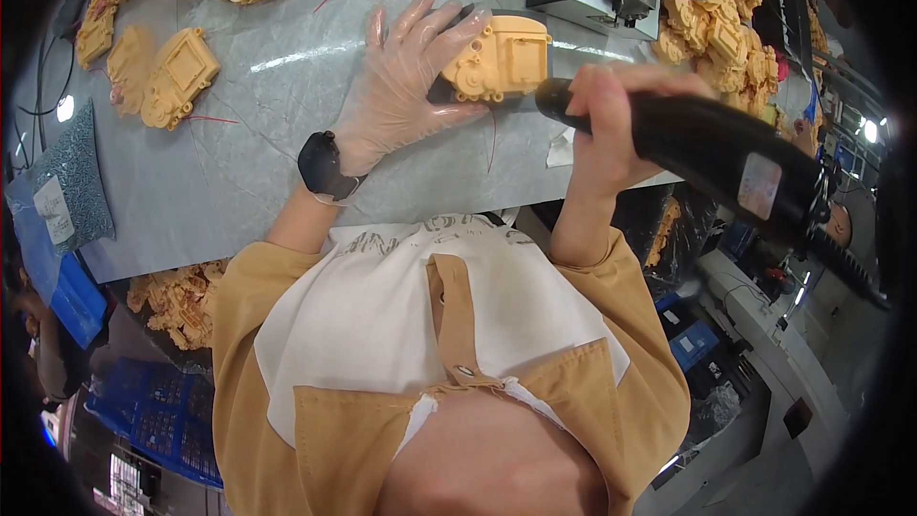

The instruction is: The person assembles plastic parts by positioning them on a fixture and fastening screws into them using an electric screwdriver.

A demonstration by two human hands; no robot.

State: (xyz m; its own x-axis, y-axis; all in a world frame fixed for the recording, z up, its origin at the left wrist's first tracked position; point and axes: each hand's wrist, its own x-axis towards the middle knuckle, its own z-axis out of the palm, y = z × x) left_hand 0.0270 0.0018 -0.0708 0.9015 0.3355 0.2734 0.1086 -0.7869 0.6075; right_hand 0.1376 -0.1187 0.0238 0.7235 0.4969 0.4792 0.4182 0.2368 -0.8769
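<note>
While the right hand (pixel 607 124) grips a black handheld tool (pixel 697 139), its nose pointing left, the gloved left hand (pixel 406 72) spreads wide onto the orange housing (pixel 516 53). Lying face-up before the person, that housing runs lengthwise left to right.

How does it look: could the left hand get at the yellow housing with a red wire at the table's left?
Probably yes: the left hand touches another housing, but only tabletop shows between that hand and the yellow housing.
</note>
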